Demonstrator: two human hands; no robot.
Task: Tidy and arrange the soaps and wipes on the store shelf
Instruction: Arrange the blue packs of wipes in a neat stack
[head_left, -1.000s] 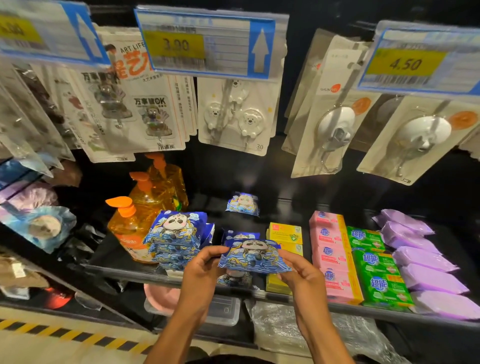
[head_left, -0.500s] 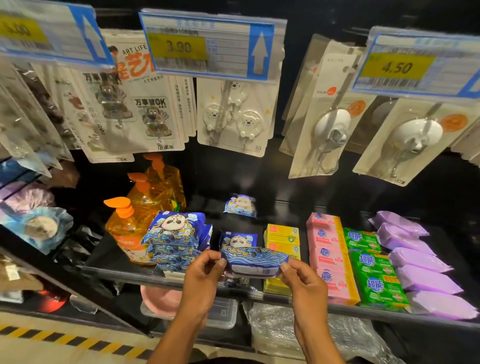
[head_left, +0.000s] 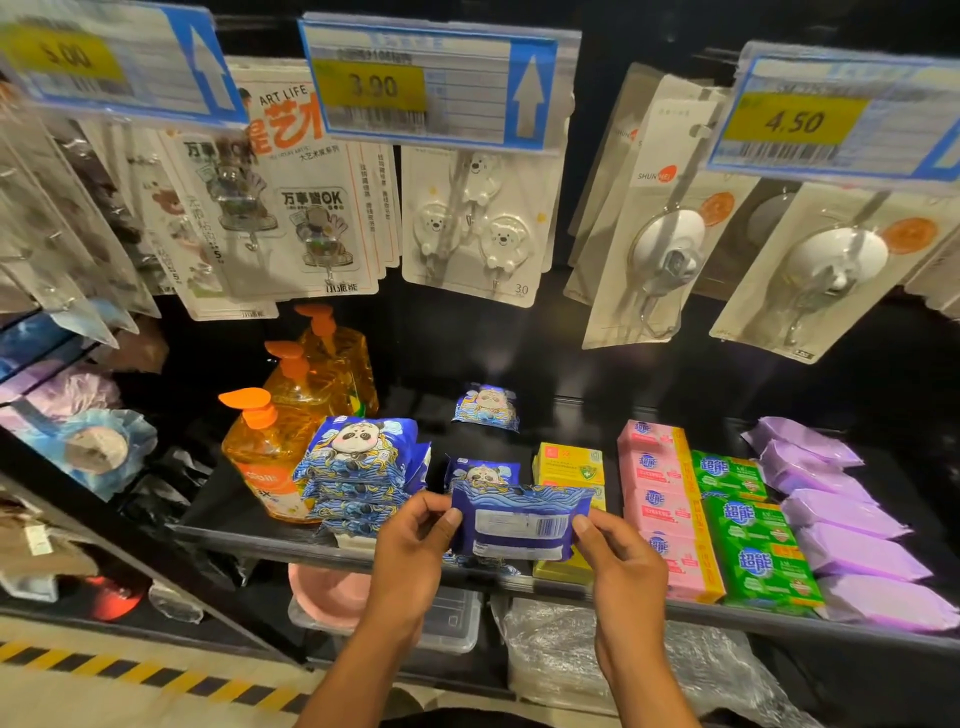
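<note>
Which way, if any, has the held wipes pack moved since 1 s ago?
Yes: the wipes pack flipped barcode-side up, in place beside the yellow soap boxes.

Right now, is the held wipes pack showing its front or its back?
Back: the wipes pack shows its barcode label, no panda face. Left hand and right hand pinch its ends.

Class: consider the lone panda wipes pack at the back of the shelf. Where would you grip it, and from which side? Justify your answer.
Pinch the lone pack by its left and right edges, probably reaching straight in from the front. It is a flat, soft pack facing the aisle, with bare shelf on both sides, so those edges are free.
</note>
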